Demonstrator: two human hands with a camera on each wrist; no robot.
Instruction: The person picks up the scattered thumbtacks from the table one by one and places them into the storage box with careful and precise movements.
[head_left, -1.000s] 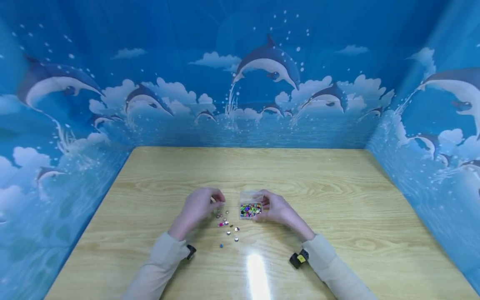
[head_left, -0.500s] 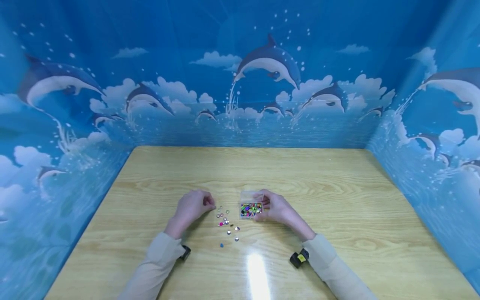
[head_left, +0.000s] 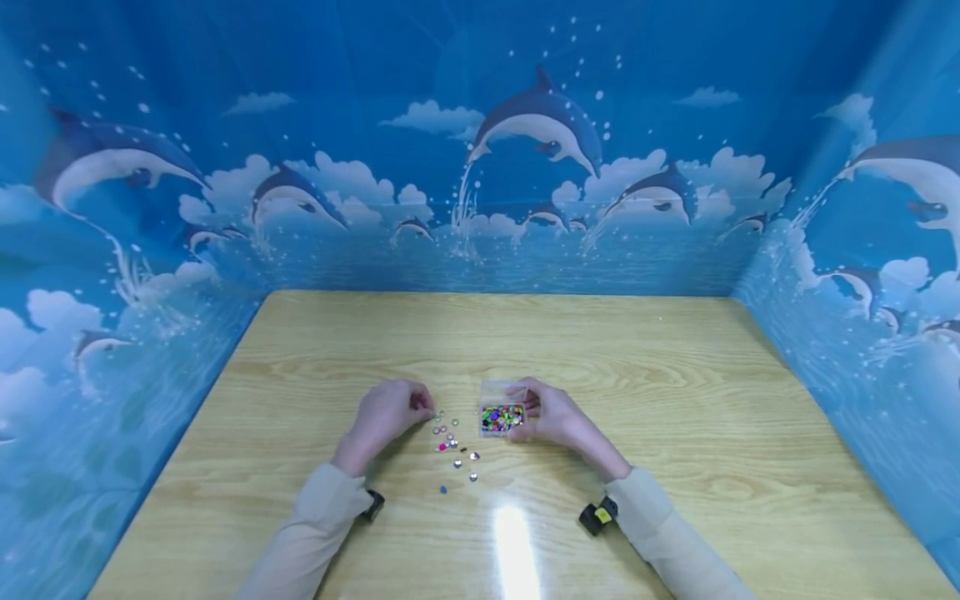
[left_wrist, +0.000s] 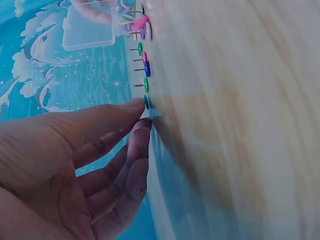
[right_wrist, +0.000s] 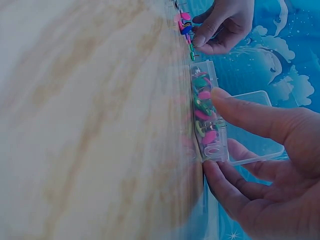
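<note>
Colourful flat-headed thumbtacks lie scattered on the table, pins up, among them a pink thumbtack and a blue thumbtack. At the far left of this scatter, my left hand is down at the tabletop. Its thumb and forefinger tips close round a dark green thumbtack, whose pin is hidden by the thumb. To the right, my right hand grips a small clear plastic box by its side, thumb on the near rim and fingers behind. Many mixed thumbtacks fill the box, and its hinged lid stands open.
The wood-grain table extends around the hands, with a bright glare patch near the front. Blue dolphin-print cloth walls it at the back and sides. Each wrist wears a small black camera.
My left hand has moved left and down from beside the box to the tabletop at the scatter's left edge, then shifted very slightly right. My right hand and the box have stayed put.
</note>
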